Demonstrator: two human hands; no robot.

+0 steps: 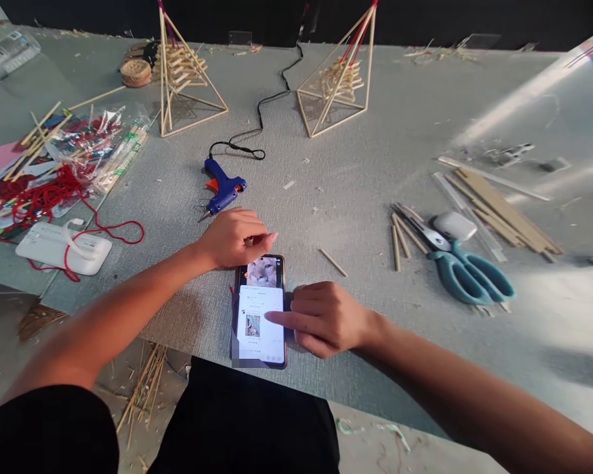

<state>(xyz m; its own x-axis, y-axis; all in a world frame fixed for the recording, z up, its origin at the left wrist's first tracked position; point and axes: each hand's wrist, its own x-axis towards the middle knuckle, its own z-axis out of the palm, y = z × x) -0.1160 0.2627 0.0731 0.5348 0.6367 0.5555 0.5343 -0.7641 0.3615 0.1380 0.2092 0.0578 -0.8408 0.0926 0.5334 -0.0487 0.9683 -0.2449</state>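
A phone [271, 339] lies on the table in front of me, its lit screen showing a cat picture above a white page. My right hand [326, 319] touches the screen with its stretched index finger while its other fingers curl under. It holds nothing. At the phone's top edge rests my left hand [238, 238], loosely closed with the thumb pointing right; I see nothing in it. Just beyond that hand lies a blue glue gun [225, 187] with an orange trigger. A short wooden stick [333, 262] is on the table beyond my right hand.
Two stick pyramid frames [195, 118] [336, 122] stand at the back. Red yarn [54, 194], sticks and plastic wrappers crowd the left, near a white device [62, 248]. On the right are blue-handled scissors [469, 273], a white case [454, 226] and flat wooden strips [508, 210].
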